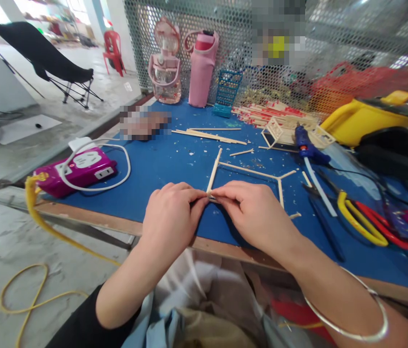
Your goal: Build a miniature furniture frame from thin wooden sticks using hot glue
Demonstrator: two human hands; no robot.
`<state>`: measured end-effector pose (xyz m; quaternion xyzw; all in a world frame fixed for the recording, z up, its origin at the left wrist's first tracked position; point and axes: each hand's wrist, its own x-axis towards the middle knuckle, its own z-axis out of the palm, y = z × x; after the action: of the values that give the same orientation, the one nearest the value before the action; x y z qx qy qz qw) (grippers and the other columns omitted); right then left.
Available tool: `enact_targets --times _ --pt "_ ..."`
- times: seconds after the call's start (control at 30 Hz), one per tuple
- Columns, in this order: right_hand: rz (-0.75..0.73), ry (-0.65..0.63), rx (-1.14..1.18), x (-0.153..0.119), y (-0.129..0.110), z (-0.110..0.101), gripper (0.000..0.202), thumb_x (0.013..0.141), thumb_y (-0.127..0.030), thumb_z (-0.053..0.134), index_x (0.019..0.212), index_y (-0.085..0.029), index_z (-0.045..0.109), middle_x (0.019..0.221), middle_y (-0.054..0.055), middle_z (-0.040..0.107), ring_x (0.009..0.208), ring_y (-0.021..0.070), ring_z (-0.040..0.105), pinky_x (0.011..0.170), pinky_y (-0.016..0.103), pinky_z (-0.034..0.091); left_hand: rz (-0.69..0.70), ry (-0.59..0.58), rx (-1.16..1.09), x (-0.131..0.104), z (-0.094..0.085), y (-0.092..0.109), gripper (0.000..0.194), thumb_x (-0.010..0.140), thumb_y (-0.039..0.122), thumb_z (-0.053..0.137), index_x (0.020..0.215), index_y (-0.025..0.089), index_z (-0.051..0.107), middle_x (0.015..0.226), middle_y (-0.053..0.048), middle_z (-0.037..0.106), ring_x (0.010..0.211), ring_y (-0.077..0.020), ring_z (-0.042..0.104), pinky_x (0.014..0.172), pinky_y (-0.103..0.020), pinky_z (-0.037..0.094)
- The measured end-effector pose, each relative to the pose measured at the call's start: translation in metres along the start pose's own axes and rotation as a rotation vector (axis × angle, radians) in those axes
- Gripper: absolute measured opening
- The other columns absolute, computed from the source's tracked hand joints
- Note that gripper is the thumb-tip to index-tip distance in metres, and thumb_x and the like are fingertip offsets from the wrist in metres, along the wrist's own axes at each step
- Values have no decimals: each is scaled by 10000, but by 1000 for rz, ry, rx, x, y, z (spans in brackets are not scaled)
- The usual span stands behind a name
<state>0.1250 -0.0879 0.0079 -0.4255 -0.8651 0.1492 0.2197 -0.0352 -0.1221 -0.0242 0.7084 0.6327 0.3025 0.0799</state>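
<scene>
A frame of thin wooden sticks [249, 170] lies on the blue tabletop near its front edge. My left hand [173, 210] pinches the frame's near left corner between thumb and forefinger. From the other side, my right hand [252, 205] pinches the same corner, so the fingertips of both hands nearly meet. One stick runs away from me out of that corner, and part of the frame is hidden behind my right hand. Beyond it lie several loose wooden sticks [211, 136] and a short broken stick [242, 152].
A blue glue gun [307, 142], yellow-handled pliers [359, 220] and red-handled pliers [383, 224] lie at right. A purple power strip [77, 169] sits at left. Behind are red-tipped sticks [272, 113], a small stick model [272, 131], a pink bottle [203, 72] and a mesh panel [240, 29].
</scene>
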Motion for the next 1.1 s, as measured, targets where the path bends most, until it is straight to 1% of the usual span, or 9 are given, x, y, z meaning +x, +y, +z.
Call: enact_targets --times 0.23,0.33,0.43,0.5,0.57,0.67,0.77,0.93,1.1 --pt "119 61 88 -1 -1 -2 71 799 -154 628 783 -215 660 742 -48 713 685 116 649 649 232 457 6 -12 -14 1 -2 1 191 860 319 567 879 266 750 872 -13 727 824 -208 628 751 -340 457" --pt "76 18 53 0 -3 -3 92 849 -188 582 820 -219 664 805 -29 725 749 135 661 673 244 454 5 -16 -26 1 -3 2 202 862 318 558 864 253 749 861 -24 724 823 -209 629 759 -340 457" --pt "14 41 14 -4 -6 -11 160 883 -193 535 979 -224 659 958 0 729 865 157 668 751 264 473 -1 -24 -44 0 -5 3 200 863 312 554 863 242 741 861 -28 722 833 -213 630 775 -347 457" --pt "16 150 21 -13 -6 -22 242 867 -196 563 1101 -231 610 1024 14 712 899 163 665 776 275 491 -9 -24 -52 0 -6 3 179 849 311 575 891 227 727 865 -27 721 827 -211 633 779 -348 461" --pt "67 338 61 -26 -4 -36 288 818 -230 640 1100 -246 584 994 9 704 844 158 668 736 272 511 -26 -17 -50 0 -7 3 183 823 309 612 943 207 706 856 -24 718 808 -206 638 771 -341 470" --pt "239 651 123 -50 6 -50 170 759 -295 714 886 -245 613 808 -10 691 694 143 657 640 258 517 -29 -15 -31 -1 -8 1 216 808 305 634 988 198 685 856 -20 718 805 -204 647 756 -329 480" --pt "404 789 167 -75 22 -50 150 752 -353 716 770 -224 642 675 -9 678 603 146 640 584 268 516 36 -19 14 -3 -10 -3 175 851 314 576 926 217 702 895 -20 729 825 -206 659 746 -321 481" --pt "534 695 177 -105 48 -37 195 749 -404 711 777 -213 688 695 -4 713 625 148 657 628 274 521 151 -32 177 -2 -14 -7 237 888 361 499 875 253 710 878 -18 728 770 -220 662 662 -319 464" --pt "557 537 227 -116 55 -36 179 825 -391 632 806 -219 678 741 -4 726 671 143 680 671 263 535 232 -66 350 6 -23 -13 261 870 415 497 768 244 666 733 -23 688 631 -208 619 552 -292 396"
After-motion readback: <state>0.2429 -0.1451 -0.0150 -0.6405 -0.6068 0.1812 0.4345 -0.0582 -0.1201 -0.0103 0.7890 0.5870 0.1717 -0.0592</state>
